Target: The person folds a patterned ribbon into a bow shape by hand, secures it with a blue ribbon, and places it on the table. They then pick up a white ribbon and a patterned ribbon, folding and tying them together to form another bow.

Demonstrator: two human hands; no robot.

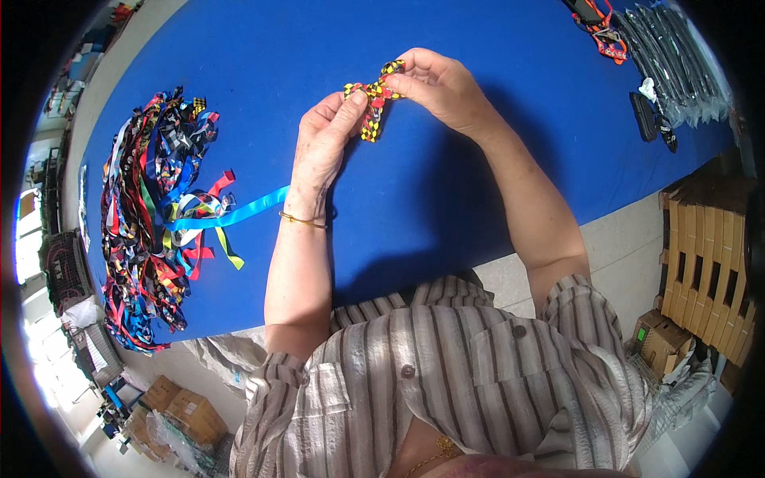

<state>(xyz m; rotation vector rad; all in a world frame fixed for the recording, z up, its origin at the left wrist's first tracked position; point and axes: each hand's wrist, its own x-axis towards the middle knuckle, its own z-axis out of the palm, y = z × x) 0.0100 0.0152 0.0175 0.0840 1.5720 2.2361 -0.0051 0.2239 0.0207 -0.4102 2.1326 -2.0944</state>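
A ribbon with a yellow, black and red checkered pattern is stretched between my two hands above the blue table. My left hand pinches one part of it between thumb and fingers. On the other side my right hand grips a folded or looped part at the upper right. A short length of the ribbon hangs down between the hands. Whether it is knotted where the parts cross, I cannot tell. Left of my left forearm lies a large heap of mixed coloured ribbons, from which a bright blue ribbon reaches toward my wrist.
The blue table spreads under my hands. At its far right lie a row of clear-wrapped dark packages, orange straps and a small black item. Cardboard boxes stand on the floor at lower left, a slatted brown stack at right.
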